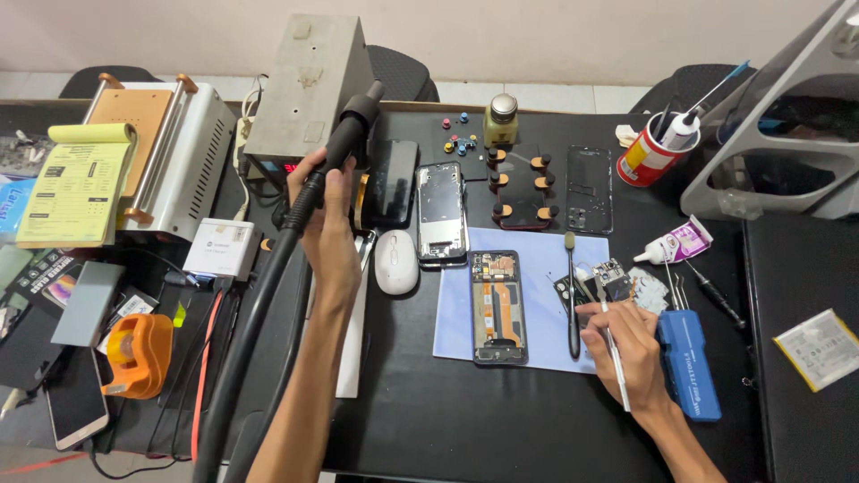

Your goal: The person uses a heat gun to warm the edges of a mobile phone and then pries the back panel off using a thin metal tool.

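Fingers [315, 179] of the left hand [329, 224] wrap shut around the black cylindrical handle of a hot-air wand [344, 143], its thick black hose [255, 313] trailing down and to the left toward the near edge of the black table [429, 420]. The wand's long axis runs up and to the right, its upper end resting against a grey metal box unit [309, 85] at the back. Just right of that hand lie a white computer mouse [395, 261] and a silver phone frame [442, 215]. Farther right, on a pale blue mat [537, 331], sits an opened black phone with an orange flex strip [497, 307], its long axis pointing away from the person, and beside it a black brush [572, 295]. The right hand [631, 344] pinches a slim white tool [614, 353] pen-fashion, tip touching a small dark circuit board [613, 279] at the mat's right edge. That board is well apart from the wand; the right hand is the nearer one. A blue oblong tool case [689, 362] lies just beside the right hand.
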